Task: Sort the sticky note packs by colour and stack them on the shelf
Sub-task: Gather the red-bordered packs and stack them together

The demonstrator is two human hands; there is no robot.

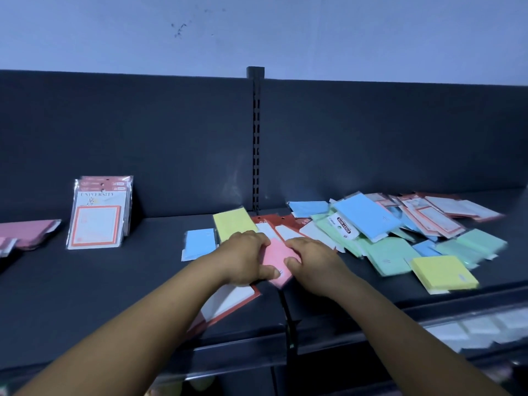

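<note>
near the shelf [85, 295] front, a pink pack [278, 260] is pinched by its side edges between left hand [243, 258] and right hand [311, 265], probably light, slick-wrapped and best gripped there, with the mixed pile [400, 232] lying farther right.

Dim, bluish, even light; soft shadows, wide-angle bowing at the edges, motion blur at lower right.

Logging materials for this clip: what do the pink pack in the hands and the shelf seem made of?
Pink pack: seemingly paper, matte and evenly coloured; any wrap is unclear. Shelf: probably painted metal, dark and smooth, with a slotted upright behind.
</note>
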